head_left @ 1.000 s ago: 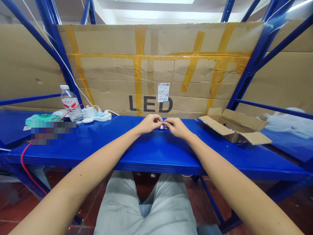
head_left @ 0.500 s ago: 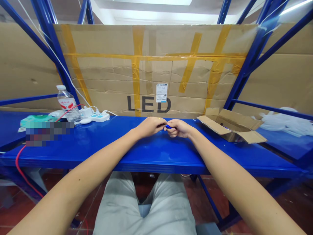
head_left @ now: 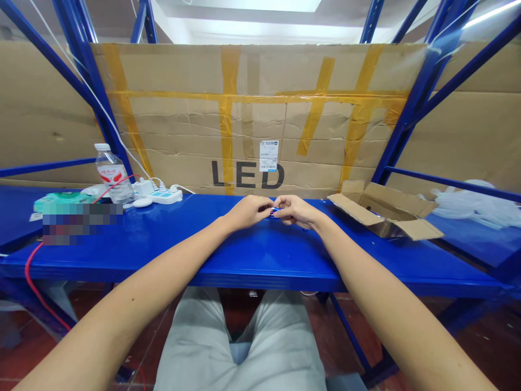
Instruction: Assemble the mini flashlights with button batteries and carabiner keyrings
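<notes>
Near the middle of the blue table [head_left: 252, 255], my two hands meet at the fingertips. A small shiny blue object [head_left: 275, 210] with light parts sits between them; its kind is too small to make out. My left hand [head_left: 250, 210] is closed, thumb and fingers pinching its left end. From the other side, the bent fingers of my right hand [head_left: 299, 210] grip it too. Another small blue piece [head_left: 305, 229] shows just below my right hand; whether it is held or lies on the table, I cannot tell.
An open cardboard box [head_left: 386, 209] stands on the right. To the left are a water bottle [head_left: 114, 174], a white power strip [head_left: 165, 194], a green packet [head_left: 61, 201] and a red cable [head_left: 32, 277]. A large cardboard sheet [head_left: 183, 130] rises behind the table.
The fingers of my right hand have shifted and opened somewhat around the blue object, which now lies flatter between the fingertips. A small blue piece has come into sight below that hand.
</notes>
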Available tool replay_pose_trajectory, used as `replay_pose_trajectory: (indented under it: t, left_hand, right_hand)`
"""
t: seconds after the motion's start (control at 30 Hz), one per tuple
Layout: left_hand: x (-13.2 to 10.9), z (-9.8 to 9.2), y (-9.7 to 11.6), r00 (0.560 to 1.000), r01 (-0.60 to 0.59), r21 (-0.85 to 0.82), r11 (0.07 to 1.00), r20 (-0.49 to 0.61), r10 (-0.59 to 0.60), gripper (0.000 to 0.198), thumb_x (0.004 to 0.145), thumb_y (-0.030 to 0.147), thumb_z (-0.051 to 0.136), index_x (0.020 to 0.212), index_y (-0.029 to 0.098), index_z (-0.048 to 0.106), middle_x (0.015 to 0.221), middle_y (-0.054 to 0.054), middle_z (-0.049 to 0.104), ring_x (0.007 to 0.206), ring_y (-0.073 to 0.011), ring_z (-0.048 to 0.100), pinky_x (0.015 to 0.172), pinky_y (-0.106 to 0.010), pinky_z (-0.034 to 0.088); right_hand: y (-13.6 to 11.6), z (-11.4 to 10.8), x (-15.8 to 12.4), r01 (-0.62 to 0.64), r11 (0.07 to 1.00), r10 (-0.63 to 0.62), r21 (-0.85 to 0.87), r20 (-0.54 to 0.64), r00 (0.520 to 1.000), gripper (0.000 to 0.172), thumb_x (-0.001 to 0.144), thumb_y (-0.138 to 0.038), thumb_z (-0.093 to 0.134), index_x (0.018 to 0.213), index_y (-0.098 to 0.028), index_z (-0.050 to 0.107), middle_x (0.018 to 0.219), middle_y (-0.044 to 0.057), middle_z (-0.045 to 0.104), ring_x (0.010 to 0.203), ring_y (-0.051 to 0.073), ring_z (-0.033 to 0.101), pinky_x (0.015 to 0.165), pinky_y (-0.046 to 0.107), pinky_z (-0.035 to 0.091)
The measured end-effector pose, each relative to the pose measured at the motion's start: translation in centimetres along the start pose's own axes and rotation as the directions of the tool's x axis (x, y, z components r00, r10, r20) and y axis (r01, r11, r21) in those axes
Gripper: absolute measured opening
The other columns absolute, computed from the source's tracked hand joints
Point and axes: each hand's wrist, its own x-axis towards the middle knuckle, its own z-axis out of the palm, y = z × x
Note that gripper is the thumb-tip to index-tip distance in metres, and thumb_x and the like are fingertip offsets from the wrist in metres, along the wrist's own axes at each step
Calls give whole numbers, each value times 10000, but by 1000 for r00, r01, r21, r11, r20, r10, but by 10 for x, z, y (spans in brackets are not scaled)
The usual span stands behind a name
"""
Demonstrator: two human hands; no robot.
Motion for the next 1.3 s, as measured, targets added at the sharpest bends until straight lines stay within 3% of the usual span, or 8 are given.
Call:
replay_pose_trajectory:
  t: [0.17, 0.33, 0.6, 0.9, 1.1, 1.2, 1.3]
  left_hand:
    - [-1, 1, 2, 994, 110, -39, 993, -13, -111, 150, 884, 231, 535, 900, 160, 666, 743, -18, 677, 638, -115, 554, 617, -227, 367]
    - [-2, 3, 0, 994, 106, 7, 994, -12, -106, 141, 880, 221, 535, 907, 165, 661, 760, -22, 678, 639, -118, 557, 615, -228, 362]
    - [-1, 2, 5, 996, 93, 56, 994, 5, -94, 151, 892, 226, 524, 914, 167, 661, 784, -31, 683, 670, -134, 575, 639, -238, 372]
    - [0, 3, 5, 995, 100, 72, 992, 14, -102, 141, 890, 226, 528, 931, 180, 655, 813, -34, 693, 712, -152, 599, 655, -251, 388]
    - [1, 6, 5, 980, 178, 70, 982, -104, -170, 192, 889, 237, 511, 1019, 173, 637, 908, -59, 685, 793, -186, 616, 716, -300, 444]
    - [2, 8, 6, 988, 113, 145, 983, -122, -96, 309, 850, 311, 587, 1121, 164, 602, 1036, -101, 641, 967, -240, 591, 831, -357, 464]
    - [3, 11, 5, 997, 32, 229, 973, -77, -15, 530, 758, 386, 697, 1210, 160, 540, 1141, -132, 584, 1101, -290, 519, 920, -411, 444]
  right_hand:
    - [1, -3, 4, 137, 969, -157, -208, -85, 984, 266, 573, -253, 826, 735, -124, 660, 594, 8, 617, 488, 90, 490, 466, 243, 356]
    - [4, -5, 5, 172, 948, -195, -268, -59, 979, 255, 641, -339, 792, 723, -124, 683, 572, 15, 615, 492, 103, 497, 479, 252, 376]
    - [8, -7, 5, 114, 983, -114, -144, 13, 993, 326, 707, -446, 732, 651, -142, 627, 597, 25, 613, 453, 89, 469, 412, 222, 322]
    - [5, -5, 2, 59, 990, -56, -130, 21, 998, 333, 741, -439, 702, 619, -151, 587, 498, -7, 530, 417, 83, 424, 392, 211, 272]
    - [7, -1, 12, 93, 994, -97, -56, -68, 993, 264, 766, -366, 711, 666, -137, 626, 615, 53, 654, 537, 126, 577, 535, 248, 450]
    - [8, 3, 15, 86, 995, -77, 51, -157, 985, 201, 801, -310, 693, 717, -147, 610, 641, 62, 676, 575, 152, 622, 581, 272, 495]
    - [8, 9, 14, 43, 991, -22, 124, -163, 986, 154, 865, -278, 624, 773, -162, 581, 692, 80, 699, 597, 175, 650, 594, 305, 523]
